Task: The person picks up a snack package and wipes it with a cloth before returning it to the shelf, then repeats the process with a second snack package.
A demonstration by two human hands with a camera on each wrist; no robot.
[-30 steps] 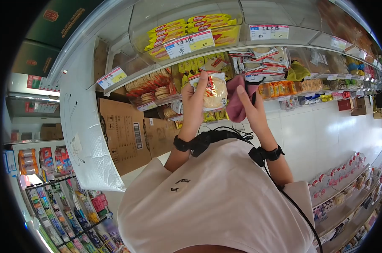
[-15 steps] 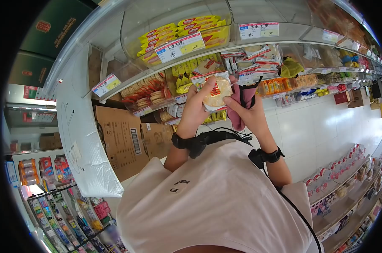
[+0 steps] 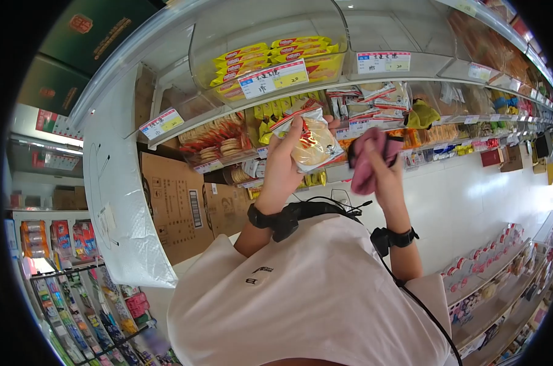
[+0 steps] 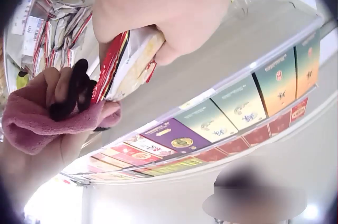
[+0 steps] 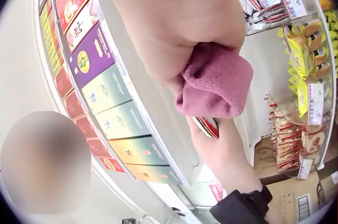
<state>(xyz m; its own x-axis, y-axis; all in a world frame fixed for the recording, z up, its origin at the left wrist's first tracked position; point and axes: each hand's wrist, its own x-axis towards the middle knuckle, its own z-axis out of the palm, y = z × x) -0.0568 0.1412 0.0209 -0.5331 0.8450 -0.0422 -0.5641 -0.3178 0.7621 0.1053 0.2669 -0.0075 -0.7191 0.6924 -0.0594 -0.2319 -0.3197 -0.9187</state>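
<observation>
My left hand (image 3: 281, 171) holds a clear packet (image 3: 316, 148) with red printing and a pale round cracker inside, thumb across its front. In the left wrist view, the packet (image 4: 138, 65) shows edge-on between thumb and fingers. My right hand (image 3: 387, 182) grips a bunched pink cloth (image 3: 364, 175) with black edging, just right of the packet in the head view. A black loop of the cloth (image 4: 45, 123) lies by the right fingers in the left wrist view. From the right wrist, the cloth (image 5: 219, 84) hides most of the packet.
Ahead, shelf bins hold yellow wafer packs (image 3: 246, 61), stacked crackers (image 3: 206, 141) and more red-and-white packets (image 3: 380, 100). A yellow-green cloth (image 3: 423, 114) hangs on the shelf edge. Cardboard boxes (image 3: 173, 201) stand below left. Black cables (image 3: 334, 204) run near my waist.
The right hand first came in until its thumb touched the packet, then drew back to the right with the pink cloth. The left hand keeps the packet, now more tilted.
</observation>
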